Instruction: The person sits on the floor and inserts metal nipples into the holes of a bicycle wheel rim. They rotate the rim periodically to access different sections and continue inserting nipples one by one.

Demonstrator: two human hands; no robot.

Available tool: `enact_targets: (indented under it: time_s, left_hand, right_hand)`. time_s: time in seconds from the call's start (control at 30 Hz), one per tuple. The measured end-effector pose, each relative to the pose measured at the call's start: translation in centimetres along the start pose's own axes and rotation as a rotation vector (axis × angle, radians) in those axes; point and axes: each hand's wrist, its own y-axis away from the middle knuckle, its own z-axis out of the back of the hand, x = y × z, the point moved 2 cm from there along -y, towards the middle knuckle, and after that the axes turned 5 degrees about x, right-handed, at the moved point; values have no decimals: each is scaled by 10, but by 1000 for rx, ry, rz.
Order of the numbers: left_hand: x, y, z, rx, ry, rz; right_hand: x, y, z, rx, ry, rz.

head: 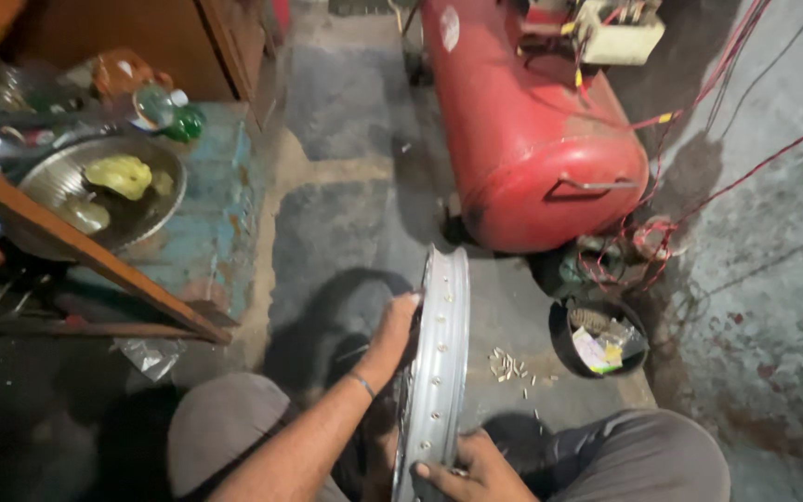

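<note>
A silver spoked-wheel rim (pixel 440 353) with a row of spoke holes stands upright on edge on the concrete floor between my knees. My left hand (pixel 396 323), with a thin bracelet on the wrist, grips the rim's left edge about halfway up. Low down, my right hand (pixel 472 470) holds the rim's lower part, fingers wrapped over its edge. A small heap of loose spoke nipples (pixel 509 366) lies on the floor just right of the rim.
A red compressor tank (pixel 522 121) lies ahead, with red wires (pixel 699 102) trailing down the right wall. A black bowl (pixel 599 336) of scraps sits by it. At left, a metal dish (pixel 104 191) and bottles rest on a blue shelf behind a wooden bar (pixel 95 256).
</note>
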Motion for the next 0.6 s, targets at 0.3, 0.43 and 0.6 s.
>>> enact_targets:
  time_s: [0.3,0.43,0.6]
  left_hand:
    - [-26,-10,-7,-173,-320,33]
    - [-3,-26,-4,-104,486,487]
    - [17,-29,11,-32,-6,336]
  right_hand:
    - [13,-5,-2,-10,9,14]
    - [18,1,-3,-12,-88,6]
    - [22,4,-5,-78,78,93]
